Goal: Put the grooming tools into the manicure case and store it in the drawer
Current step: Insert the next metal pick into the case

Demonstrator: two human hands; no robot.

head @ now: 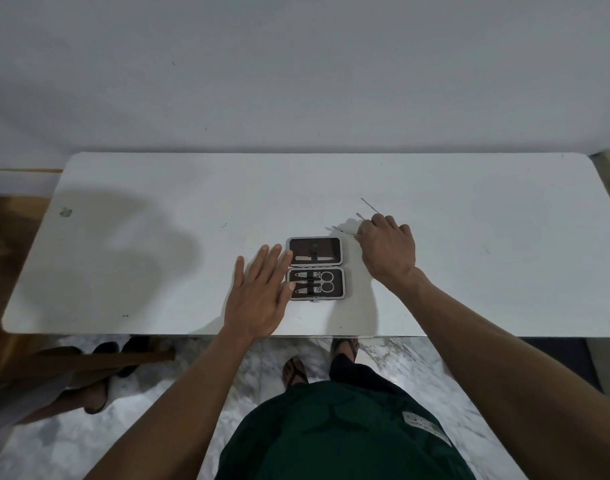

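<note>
The manicure case (315, 268) lies open on the white table (158, 237), both brown halves facing up. Its near half holds small scissors (326, 281) and two clippers under a strap; the far half shows two pale flat tools. My left hand (262, 292) rests flat beside the case, fingers spread, fingertips touching its left edge. My right hand (386, 249) is behind and right of the case, fingers curled down over several thin metal grooming tools (339, 230) on the table. One thin tool (371, 205) sticks out past the fingers. Whether any tool is gripped is hidden.
The table ends at a wall behind. A small dark mark (65, 212) sits at the far left of the tabletop. Below the near edge are a marble floor, my feet in sandals (296, 372) and a wooden piece (89, 358) with shoes at left.
</note>
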